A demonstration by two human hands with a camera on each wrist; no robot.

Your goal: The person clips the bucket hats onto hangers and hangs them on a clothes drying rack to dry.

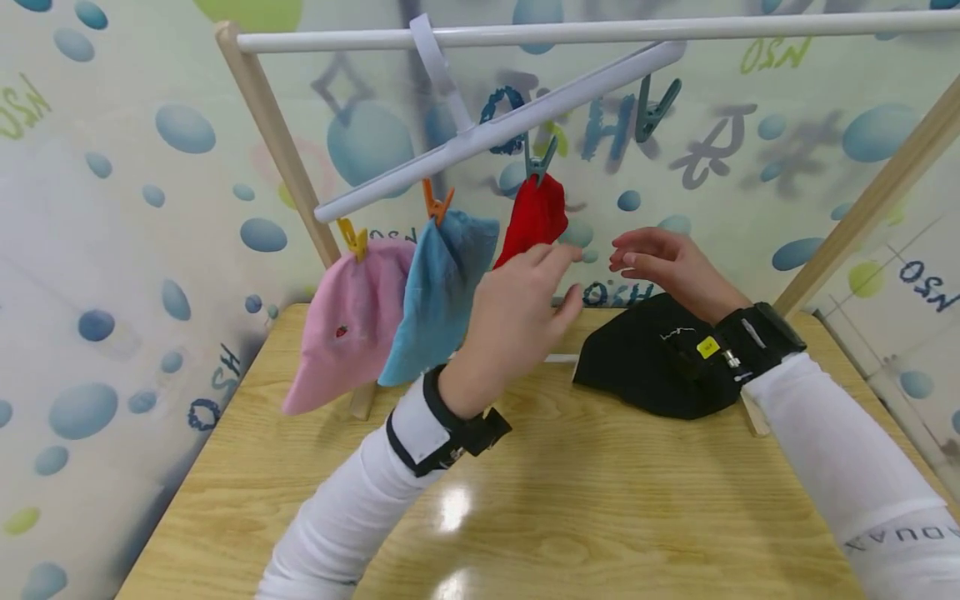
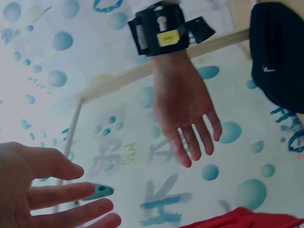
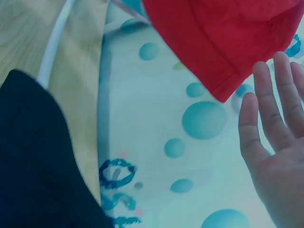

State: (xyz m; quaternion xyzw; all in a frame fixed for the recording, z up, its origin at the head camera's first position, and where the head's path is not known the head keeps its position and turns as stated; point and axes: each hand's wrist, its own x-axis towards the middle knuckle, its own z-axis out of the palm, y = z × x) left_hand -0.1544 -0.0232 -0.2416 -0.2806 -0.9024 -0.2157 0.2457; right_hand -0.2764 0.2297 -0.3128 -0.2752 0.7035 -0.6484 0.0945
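Note:
My left hand (image 1: 517, 312), fingers spread a little and relaxed, is raised in front of a red cloth hat (image 1: 534, 215) and partly hides it. A green clothespin (image 1: 538, 160) holds that hat to a white hanger (image 1: 495, 133). Facing it, my right hand (image 1: 675, 267) hovers with loosely bent fingers above a black hat (image 1: 652, 358) lying on the table. Nothing is between the two hands. The right wrist view shows the red hat's edge (image 3: 209, 47) beside my right fingers (image 3: 268, 90), with no grip on it. Another green clothespin (image 1: 654, 108) hangs bare on the hanger's right end.
A pink hat (image 1: 352, 325) hangs by a yellow clothespin (image 1: 352, 240), and a blue hat (image 1: 438, 292) by an orange one (image 1: 437, 204). The hanger tilts down leftward from a white rail (image 1: 330, 40) on wooden posts (image 1: 277, 137). Below is a wooden table (image 1: 570, 500).

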